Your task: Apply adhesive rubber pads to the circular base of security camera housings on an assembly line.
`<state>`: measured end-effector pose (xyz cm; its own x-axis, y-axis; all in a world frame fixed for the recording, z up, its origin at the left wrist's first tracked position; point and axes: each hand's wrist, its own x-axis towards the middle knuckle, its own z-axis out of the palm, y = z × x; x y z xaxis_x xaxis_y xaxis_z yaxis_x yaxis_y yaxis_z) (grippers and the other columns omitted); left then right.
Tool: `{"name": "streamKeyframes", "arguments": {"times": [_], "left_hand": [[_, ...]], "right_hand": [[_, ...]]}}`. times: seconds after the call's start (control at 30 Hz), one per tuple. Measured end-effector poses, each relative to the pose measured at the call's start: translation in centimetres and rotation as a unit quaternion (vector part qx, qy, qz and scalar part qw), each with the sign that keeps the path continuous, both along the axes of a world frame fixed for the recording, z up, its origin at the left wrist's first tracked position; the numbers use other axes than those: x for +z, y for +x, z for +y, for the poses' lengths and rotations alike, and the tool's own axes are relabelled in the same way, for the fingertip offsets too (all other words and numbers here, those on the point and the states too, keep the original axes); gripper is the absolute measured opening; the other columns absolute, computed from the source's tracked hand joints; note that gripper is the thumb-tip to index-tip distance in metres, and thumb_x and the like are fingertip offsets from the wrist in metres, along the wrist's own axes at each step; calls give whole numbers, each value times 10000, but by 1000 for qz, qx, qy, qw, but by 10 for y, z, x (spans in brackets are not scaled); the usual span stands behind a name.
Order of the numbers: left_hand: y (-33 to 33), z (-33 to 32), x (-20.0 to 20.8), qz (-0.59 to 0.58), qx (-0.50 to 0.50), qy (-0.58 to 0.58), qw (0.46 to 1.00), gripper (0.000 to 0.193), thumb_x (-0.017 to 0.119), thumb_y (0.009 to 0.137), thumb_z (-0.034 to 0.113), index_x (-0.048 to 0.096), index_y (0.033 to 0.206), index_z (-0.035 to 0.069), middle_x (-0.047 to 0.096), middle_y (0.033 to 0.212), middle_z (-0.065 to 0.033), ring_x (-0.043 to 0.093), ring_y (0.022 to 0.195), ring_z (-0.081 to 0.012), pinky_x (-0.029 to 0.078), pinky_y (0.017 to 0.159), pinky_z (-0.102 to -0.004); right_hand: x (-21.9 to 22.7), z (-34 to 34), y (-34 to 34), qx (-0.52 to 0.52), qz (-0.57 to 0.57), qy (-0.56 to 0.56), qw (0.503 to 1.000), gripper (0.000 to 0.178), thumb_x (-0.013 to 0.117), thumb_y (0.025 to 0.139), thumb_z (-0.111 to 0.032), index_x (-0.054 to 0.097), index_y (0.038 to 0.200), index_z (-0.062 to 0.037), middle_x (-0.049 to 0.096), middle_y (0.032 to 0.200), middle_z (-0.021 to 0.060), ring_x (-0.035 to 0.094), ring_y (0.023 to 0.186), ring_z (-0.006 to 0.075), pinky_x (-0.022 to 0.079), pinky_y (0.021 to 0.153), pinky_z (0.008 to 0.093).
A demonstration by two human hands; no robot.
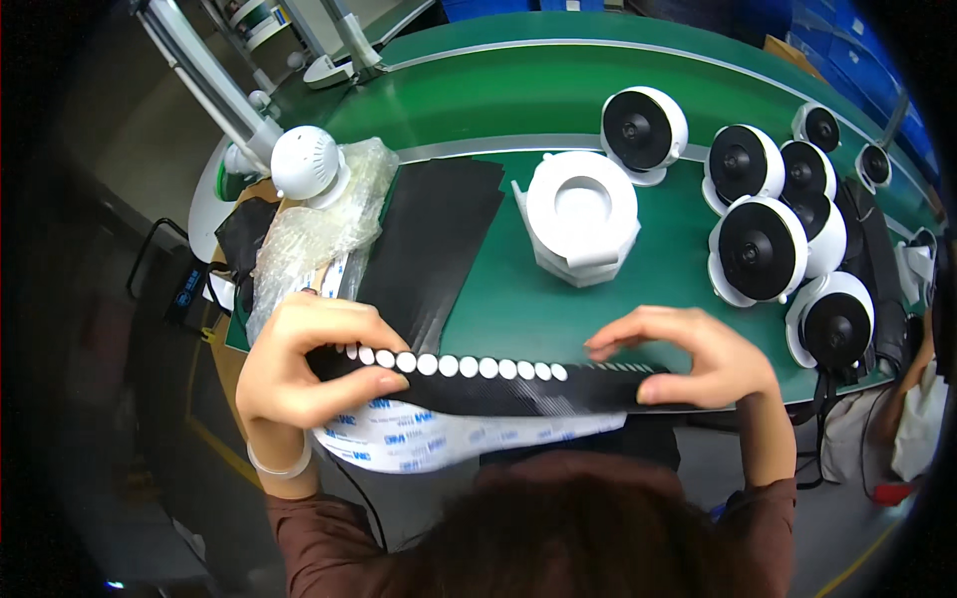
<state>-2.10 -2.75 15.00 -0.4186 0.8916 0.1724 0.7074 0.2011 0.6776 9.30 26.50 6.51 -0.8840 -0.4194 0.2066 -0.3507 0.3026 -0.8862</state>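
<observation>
A black sheet with a row of white round pads along its upper edge is stretched between my hands, bent into a curve. My left hand pinches its left end, thumb below the row and fingers over it. At the right end my right hand has its thumb pressed on the sheet; its forefinger arches above the edge and is slightly blurred. White backing paper with blue print hangs beneath the sheet. More black sheets lie flat on the green table beyond my left hand.
A stack of white round housings stands mid-table. Several white devices with black round faces crowd the right side. Clear bubble wrap and a white ball-shaped device are at the left, near a metal post.
</observation>
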Motion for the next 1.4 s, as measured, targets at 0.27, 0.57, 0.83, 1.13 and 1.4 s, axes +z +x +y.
{"name": "streamKeyframes", "arguments": {"times": [0.27,0.57,0.83,1.13,1.4], "left_hand": [[-26,-18,-40,-84,11,-22,996,121,664,693,20,625,782,-51,611,681,-86,545,580,-115,388,509,-232],[3,27,-66,355,148,-79,920,338,636,677,55,591,1012,38,619,926,-101,520,1026,-287,407,849,-394],[28,82,-116,101,127,131,978,106,660,685,45,605,775,31,574,739,-51,512,673,-205,358,643,-297],[32,102,-116,11,111,140,984,99,629,674,15,573,751,40,527,651,-53,467,592,-199,301,590,-284],[37,106,-111,33,124,192,973,97,603,649,-18,561,725,24,493,610,-43,438,545,-186,288,590,-285]], "right_hand": [[-45,-30,-13,-102,128,73,984,303,641,787,-223,573,997,-16,608,891,110,596,846,243,460,748,299],[-25,-33,-13,-230,-42,172,957,188,680,721,-218,642,831,-71,635,697,102,623,628,254,481,585,301],[-24,-17,-6,-244,-58,76,965,186,714,692,-160,647,799,-23,618,691,111,602,598,226,455,564,278],[-31,-6,-2,-249,145,117,950,172,688,672,-62,631,826,-13,588,751,78,550,693,226,434,611,275],[-19,-26,1,-290,273,173,901,218,727,597,-71,643,798,-68,569,761,29,549,706,211,420,713,352]]}}
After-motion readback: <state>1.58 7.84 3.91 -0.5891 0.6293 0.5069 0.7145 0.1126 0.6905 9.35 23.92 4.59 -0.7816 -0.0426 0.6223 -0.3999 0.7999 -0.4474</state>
